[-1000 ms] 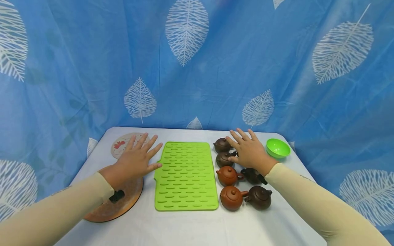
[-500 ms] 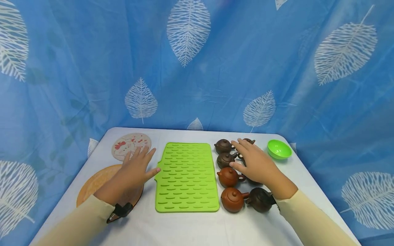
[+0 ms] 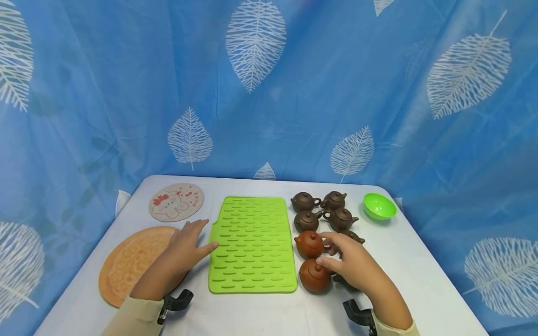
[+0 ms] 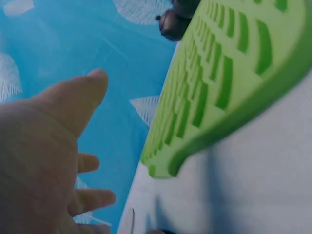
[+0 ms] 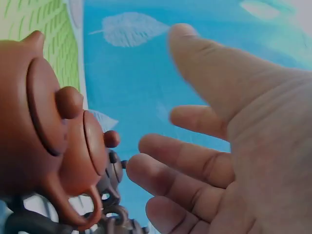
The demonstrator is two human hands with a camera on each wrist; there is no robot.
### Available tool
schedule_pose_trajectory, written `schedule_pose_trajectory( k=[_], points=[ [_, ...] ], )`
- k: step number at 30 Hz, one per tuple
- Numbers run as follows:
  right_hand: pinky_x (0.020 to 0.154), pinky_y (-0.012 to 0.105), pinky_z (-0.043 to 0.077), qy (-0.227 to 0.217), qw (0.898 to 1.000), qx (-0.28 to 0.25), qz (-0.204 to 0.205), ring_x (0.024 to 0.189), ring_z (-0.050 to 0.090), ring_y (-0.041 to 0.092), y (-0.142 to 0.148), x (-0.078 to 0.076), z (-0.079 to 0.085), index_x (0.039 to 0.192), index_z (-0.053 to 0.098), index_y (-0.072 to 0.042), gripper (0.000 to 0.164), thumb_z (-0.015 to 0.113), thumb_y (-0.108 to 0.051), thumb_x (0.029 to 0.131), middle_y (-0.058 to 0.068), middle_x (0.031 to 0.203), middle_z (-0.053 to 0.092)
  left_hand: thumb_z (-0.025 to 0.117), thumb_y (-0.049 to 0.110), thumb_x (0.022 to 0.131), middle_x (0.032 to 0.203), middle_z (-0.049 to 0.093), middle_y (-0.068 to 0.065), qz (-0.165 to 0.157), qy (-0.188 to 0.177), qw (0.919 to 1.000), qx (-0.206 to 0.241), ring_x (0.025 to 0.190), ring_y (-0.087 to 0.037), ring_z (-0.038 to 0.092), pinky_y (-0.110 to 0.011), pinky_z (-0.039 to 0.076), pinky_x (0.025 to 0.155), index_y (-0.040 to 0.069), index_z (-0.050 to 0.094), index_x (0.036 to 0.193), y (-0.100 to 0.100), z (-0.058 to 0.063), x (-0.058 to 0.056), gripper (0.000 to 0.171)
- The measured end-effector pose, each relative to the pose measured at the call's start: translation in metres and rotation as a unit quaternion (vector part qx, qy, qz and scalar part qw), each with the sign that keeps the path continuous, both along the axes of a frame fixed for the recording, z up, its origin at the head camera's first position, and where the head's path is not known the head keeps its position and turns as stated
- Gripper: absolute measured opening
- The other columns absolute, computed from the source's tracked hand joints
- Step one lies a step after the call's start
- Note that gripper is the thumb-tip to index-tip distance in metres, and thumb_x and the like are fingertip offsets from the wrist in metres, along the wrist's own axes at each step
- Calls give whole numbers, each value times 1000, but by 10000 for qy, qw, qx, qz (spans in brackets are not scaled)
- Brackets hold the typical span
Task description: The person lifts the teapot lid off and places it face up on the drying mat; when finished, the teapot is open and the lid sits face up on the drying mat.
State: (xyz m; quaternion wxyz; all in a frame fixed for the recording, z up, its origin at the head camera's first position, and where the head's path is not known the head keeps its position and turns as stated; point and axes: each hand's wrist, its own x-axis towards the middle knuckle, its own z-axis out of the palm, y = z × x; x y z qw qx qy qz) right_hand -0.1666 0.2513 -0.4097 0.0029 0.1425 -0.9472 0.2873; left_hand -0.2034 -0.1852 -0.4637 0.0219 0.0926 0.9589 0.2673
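Observation:
My left hand (image 3: 182, 254), fingers spread, hovers between the left edge of a ribbed green mat (image 3: 252, 245) and a round orange-brown board (image 3: 134, 261). In the left wrist view its thumb and fingers (image 4: 92, 197) hold nothing. Over the nearest teapots is my right hand (image 3: 346, 261), its fingers loosely bent and thumb apart. Beneath it sit a front reddish clay teapot (image 3: 314, 278) and a second reddish teapot (image 3: 308, 243) just behind. In the right wrist view a gap shows between the hand and the front teapot's lid knob (image 5: 69, 102). Part of a dark teapot is hidden under this hand.
Several dark brown teapots (image 3: 305, 201) stand in two columns right of the mat. At the back right is a bright green bowl (image 3: 379, 206). A round rabbit-print mat (image 3: 176, 202) lies at the back left. A blue leaf-patterned curtain (image 3: 302, 93) hangs behind the white table (image 3: 260, 317).
Both hands have drawn back toward the front. My right hand has come down beside the reddish teapots, its fingers now more bent. The back teapots and orange-brown board are more exposed.

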Motion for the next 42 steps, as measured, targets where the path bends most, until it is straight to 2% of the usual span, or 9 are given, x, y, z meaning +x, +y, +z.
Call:
schedule_pose_trajectory(
  k=[3,7,12,16,20,25,30,38,42],
  points=[
    [69,30,52,-243,9992,-120,-285,91,61,12,-2,4,-10,136,68,-17,58,88,-34,85,1,116,70,68,51,99,164,36,-27,91,-135,9997,156,153,-59,20,-79,11,119,3,36,161,-2,-8,2,84],
    [60,26,48,-364,9977,-154,-553,81,56,9,-6,7,-22,126,73,-22,49,91,-33,82,-4,108,69,72,52,96,164,39,-25,198,-190,9992,294,153,-56,24,-80,7,118,6,40,159,-3,-19,3,85],
    [60,24,47,-225,9989,-57,-413,72,53,6,-8,7,-34,112,76,-27,35,91,-30,82,-10,98,65,80,52,90,161,43,-24,110,112,9995,269,151,-49,34,-79,11,119,6,43,158,-1,-28,0,90],
    [61,23,47,-182,9995,-6,-261,72,53,3,-8,8,-40,105,76,-32,26,90,-30,84,-15,95,62,81,57,86,162,43,-22,27,206,9998,28,150,-48,37,-77,19,118,8,41,160,-3,-34,-2,97],
    [63,22,48,-126,9998,14,-179,75,53,2,-8,8,-42,99,77,-35,19,89,-29,85,-18,94,61,81,60,85,163,43,-21,19,258,9995,-202,149,-48,38,-78,28,114,7,40,161,-5,-36,-2,101],
    [66,21,51,-142,9999,-46,-86,77,55,0,-6,9,-39,97,79,-31,15,86,-23,88,-17,97,63,80,66,82,166,41,-15,-25,66,9994,-352,152,-49,32,-77,22,117,11,40,162,-7,-39,-2,105],
    [65,22,52,-241,9996,-118,-12,79,55,1,-3,9,-35,101,80,-27,14,84,-20,90,-13,100,64,79,70,80,167,41,-9,-176,90,9989,-417,153,-50,28,-76,20,117,16,45,160,-8,-41,-2,102],
    [79,26,56,-122,9999,20,-44,96,63,2,0,7,-38,95,76,-36,17,83,-21,90,-20,101,66,75,74,81,169,37,-3,-426,116,9971,-615,155,-50,25,-76,19,117,23,52,157,-8,-40,-2,94],
    [75,25,56,-166,9997,-153,-30,88,62,2,1,7,-39,96,74,-35,16,82,-22,91,-16,102,67,75,77,78,169,37,-1,-484,72,9969,-618,155,-50,24,-75,18,118,24,53,156,-8,-41,-1,97]
  ],
)
